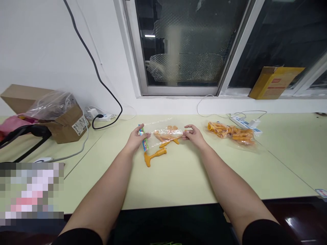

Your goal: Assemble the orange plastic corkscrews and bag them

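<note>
— Hands?

— Both forearms reach forward, palms down. Left hand (135,140): fingers (146,135) pinch one end of a clear plastic bag (166,131), over a striped tube (143,143). Right hand (194,136): fingers (186,135) pinch the other end. Orange pieces (166,134) inside.

— Surroundings?

— Orange plastic hammer (154,156) on the counter (178,187), just below the bag. Bagged orange parts (231,133) to the right, beside a power strip (245,124). Cardboard box (65,124) far left; window (181,44) behind.

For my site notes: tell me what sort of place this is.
Likely an indoor workroom set up for small-item packing: a long pale desk under a window, bagged orange plastic parts, and a cardboard box.
</note>
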A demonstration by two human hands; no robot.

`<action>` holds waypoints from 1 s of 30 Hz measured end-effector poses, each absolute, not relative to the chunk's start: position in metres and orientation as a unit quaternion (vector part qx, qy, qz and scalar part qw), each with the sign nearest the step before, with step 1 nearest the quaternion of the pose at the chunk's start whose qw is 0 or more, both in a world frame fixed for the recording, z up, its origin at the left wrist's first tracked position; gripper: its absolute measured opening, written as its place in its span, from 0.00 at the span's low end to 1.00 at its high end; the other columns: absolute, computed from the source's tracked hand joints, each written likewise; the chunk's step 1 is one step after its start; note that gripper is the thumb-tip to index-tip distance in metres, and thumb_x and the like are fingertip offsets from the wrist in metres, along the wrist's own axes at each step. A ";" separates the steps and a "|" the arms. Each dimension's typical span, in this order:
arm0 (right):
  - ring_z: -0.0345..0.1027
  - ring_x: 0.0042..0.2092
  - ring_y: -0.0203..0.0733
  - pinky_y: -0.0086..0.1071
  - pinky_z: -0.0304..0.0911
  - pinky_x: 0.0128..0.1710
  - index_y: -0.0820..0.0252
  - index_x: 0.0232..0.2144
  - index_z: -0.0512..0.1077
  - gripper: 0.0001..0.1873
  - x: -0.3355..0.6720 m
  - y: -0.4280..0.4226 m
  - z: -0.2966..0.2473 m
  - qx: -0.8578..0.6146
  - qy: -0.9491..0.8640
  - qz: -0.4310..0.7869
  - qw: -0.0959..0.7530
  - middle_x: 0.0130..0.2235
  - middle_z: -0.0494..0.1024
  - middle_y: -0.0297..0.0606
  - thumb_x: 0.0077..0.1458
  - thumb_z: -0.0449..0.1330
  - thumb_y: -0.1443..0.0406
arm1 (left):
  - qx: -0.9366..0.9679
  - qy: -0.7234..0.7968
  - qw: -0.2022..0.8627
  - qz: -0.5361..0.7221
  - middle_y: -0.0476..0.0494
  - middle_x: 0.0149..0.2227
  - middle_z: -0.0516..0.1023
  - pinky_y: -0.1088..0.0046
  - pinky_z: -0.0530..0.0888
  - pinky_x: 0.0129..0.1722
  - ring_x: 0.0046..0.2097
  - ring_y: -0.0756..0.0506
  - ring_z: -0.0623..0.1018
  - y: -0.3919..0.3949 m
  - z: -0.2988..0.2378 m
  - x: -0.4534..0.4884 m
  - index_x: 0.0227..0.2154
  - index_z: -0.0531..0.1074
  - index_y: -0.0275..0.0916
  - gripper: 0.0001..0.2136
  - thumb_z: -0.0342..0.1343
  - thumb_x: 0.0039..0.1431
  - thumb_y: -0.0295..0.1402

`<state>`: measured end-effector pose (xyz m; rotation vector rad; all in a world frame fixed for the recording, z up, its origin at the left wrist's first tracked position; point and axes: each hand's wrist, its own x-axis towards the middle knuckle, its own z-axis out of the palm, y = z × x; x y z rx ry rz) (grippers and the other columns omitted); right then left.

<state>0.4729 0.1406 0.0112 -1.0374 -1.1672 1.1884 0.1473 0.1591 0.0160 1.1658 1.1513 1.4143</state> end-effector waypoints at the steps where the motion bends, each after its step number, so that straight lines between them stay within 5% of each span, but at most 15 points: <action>1: 0.76 0.30 0.39 0.39 0.79 0.39 0.56 0.40 0.71 0.23 0.474 0.143 0.009 -0.445 -0.490 0.493 0.564 0.28 0.77 0.30 0.41 0.73 0.59 | 0.472 0.481 0.459 0.579 0.34 0.68 0.63 0.59 0.78 0.58 0.54 0.39 0.80 0.160 0.015 0.147 0.60 0.70 0.41 0.36 0.73 0.46 0.28; 6: 0.78 0.35 0.43 0.44 0.79 0.45 0.57 0.37 0.76 0.18 0.479 0.155 -0.002 -0.465 -0.450 0.438 0.625 0.37 0.78 0.38 0.44 0.71 0.57 | 0.460 0.514 0.432 0.581 0.32 0.65 0.64 0.63 0.79 0.54 0.55 0.42 0.79 0.163 0.010 0.145 0.59 0.67 0.44 0.29 0.66 0.54 0.35; 9: 0.79 0.45 0.46 0.44 0.76 0.51 0.55 0.52 0.73 0.30 0.480 0.159 -0.010 -0.475 -0.428 0.433 0.636 0.54 0.74 0.46 0.45 0.70 0.59 | 0.533 0.545 0.350 0.545 0.36 0.61 0.66 0.61 0.78 0.53 0.55 0.41 0.77 0.161 0.008 0.147 0.55 0.69 0.45 0.24 0.64 0.55 0.39; 13: 0.70 0.61 0.50 0.45 0.70 0.58 0.48 0.67 0.55 0.45 0.484 0.162 -0.016 -0.501 -0.451 0.378 0.635 0.69 0.58 0.49 0.49 0.66 0.59 | 0.662 0.533 0.248 0.466 0.39 0.57 0.70 0.57 0.74 0.57 0.59 0.38 0.72 0.158 0.006 0.151 0.51 0.72 0.44 0.19 0.61 0.56 0.40; 15: 0.64 0.65 0.50 0.45 0.68 0.59 0.50 0.67 0.55 0.42 0.486 0.164 -0.018 -0.514 -0.471 0.320 0.642 0.69 0.55 0.50 0.52 0.62 0.58 | 0.711 0.516 0.221 0.423 0.39 0.55 0.72 0.57 0.72 0.59 0.60 0.38 0.72 0.158 0.004 0.153 0.50 0.74 0.44 0.18 0.60 0.57 0.40; 18: 0.58 0.67 0.50 0.45 0.64 0.63 0.57 0.57 0.68 0.28 0.488 0.165 -0.021 -0.544 -0.516 0.221 0.624 0.65 0.59 0.51 0.54 0.59 0.58 | 0.765 0.493 0.184 0.371 0.40 0.54 0.75 0.54 0.68 0.62 0.59 0.37 0.72 0.158 0.003 0.155 0.49 0.76 0.44 0.16 0.58 0.59 0.41; 22: 0.65 0.58 0.52 0.48 0.59 0.65 0.59 0.41 0.78 0.15 0.482 0.162 -0.024 -0.584 -0.606 0.140 0.522 0.50 0.68 0.47 0.53 0.61 0.59 | 0.805 0.461 0.149 0.343 0.39 0.56 0.76 0.54 0.63 0.66 0.61 0.37 0.72 0.162 0.002 0.159 0.50 0.76 0.43 0.16 0.54 0.64 0.41; 30: 0.61 0.59 0.55 0.48 0.57 0.64 0.58 0.47 0.78 0.16 0.471 0.158 -0.027 -0.604 -0.683 0.101 0.398 0.50 0.73 0.45 0.57 0.61 0.63 | 0.867 0.435 0.112 0.216 0.37 0.69 0.65 0.55 0.55 0.72 0.72 0.36 0.58 0.218 0.021 0.193 0.61 0.71 0.39 0.23 0.48 0.66 0.38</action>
